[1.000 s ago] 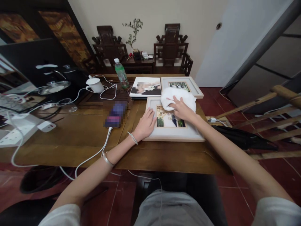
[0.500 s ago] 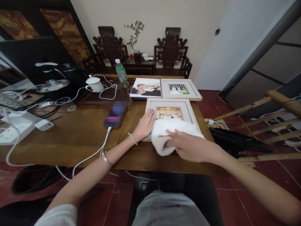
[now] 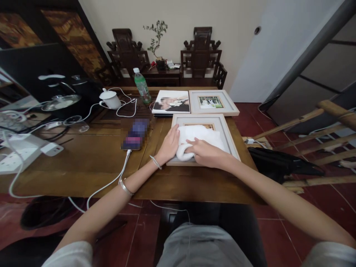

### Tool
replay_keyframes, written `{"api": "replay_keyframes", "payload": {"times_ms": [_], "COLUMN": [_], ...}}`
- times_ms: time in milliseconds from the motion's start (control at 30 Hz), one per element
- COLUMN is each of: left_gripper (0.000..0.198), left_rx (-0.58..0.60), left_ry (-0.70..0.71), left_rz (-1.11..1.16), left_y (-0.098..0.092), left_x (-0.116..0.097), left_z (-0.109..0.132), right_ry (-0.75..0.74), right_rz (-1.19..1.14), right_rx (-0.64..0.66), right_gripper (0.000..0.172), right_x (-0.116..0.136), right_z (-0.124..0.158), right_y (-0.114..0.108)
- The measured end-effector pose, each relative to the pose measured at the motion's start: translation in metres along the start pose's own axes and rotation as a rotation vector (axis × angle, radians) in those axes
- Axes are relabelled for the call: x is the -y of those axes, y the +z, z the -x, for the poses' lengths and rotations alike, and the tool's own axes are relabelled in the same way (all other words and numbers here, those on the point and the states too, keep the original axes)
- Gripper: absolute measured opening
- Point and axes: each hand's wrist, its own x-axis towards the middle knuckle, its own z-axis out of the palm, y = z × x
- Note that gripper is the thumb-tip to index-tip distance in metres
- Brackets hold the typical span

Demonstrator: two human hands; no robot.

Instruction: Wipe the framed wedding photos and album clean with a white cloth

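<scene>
1. While the white cloth point(image 3: 201, 134) lies bunched over the glass of the near picture frame point(image 3: 227, 138), it hides nearly all of the photo. Only a thin strip of the print's upper edge shows beyond it.
2. Wiping of this frame looks to be under way, with the cloth over the middle and near-left part of the glass. The glass shows no mark that tells wiped from unwiped, so how much is done cannot be told.
3. A second frame point(image 3: 231, 108) and an unframed photo print point(image 3: 171, 102) lie side by side further back on the tabletop point(image 3: 97, 159), with neither of the hands on them.
4. Reaching in from the right with the forearm low, the right hand point(image 3: 205, 154) lies palm down on the near edge of the cloth. Its fingers are laid out flat and point left, pressing rather than clenching.
5. Resting on the frame's left rim, the left hand point(image 3: 168, 144) is also flat and unclenched, its fingertips touching the cloth's left edge; it seems to steady the frame.
6. Just left of the frame lies a phone point(image 3: 136, 135) on a white cable point(image 3: 111, 181).
</scene>
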Motion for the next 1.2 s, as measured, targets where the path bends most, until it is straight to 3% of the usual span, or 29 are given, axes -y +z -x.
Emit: {"api": "replay_keyframes", "payload": {"times_ms": [167, 367, 733, 833, 1067, 1200], "left_gripper": [0.054, 0.05, 0.046, 0.046, 0.044, 0.044], "left_rx": [0.123, 0.119, 0.087, 0.125, 0.191, 0.23], "left_ry": [0.076, 0.095, 0.125, 0.139, 0.148, 0.166], "left_rz": [-0.138, -0.147, -0.084, -0.122, -0.198, -0.23], "left_y": [0.003, 0.005, 0.002, 0.003, 0.003, 0.0], "left_x": [0.007, 0.009, 0.007, 0.012, 0.009, 0.004], "left_z": [0.003, 0.004, 0.002, 0.002, 0.003, 0.002], "right_ry": [0.061, 0.213, 0.097, 0.13, 0.345, 0.404], "right_rz": [-0.003, -0.013, 0.006, 0.015, 0.122, 0.24], "right_rx": [0.062, 0.14, 0.055, 0.051, 0.1, 0.075], "right_gripper": [0.039, 0.038, 0.036, 0.035, 0.038, 0.038], "right_x": [0.008, 0.012, 0.036, 0.033, 0.018, -0.002], "right_z": [0.043, 0.073, 0.018, 0.029, 0.085, 0.087], "right_y": [-0.022, -0.049, -0.013, -0.014, -0.036, -0.034]}}
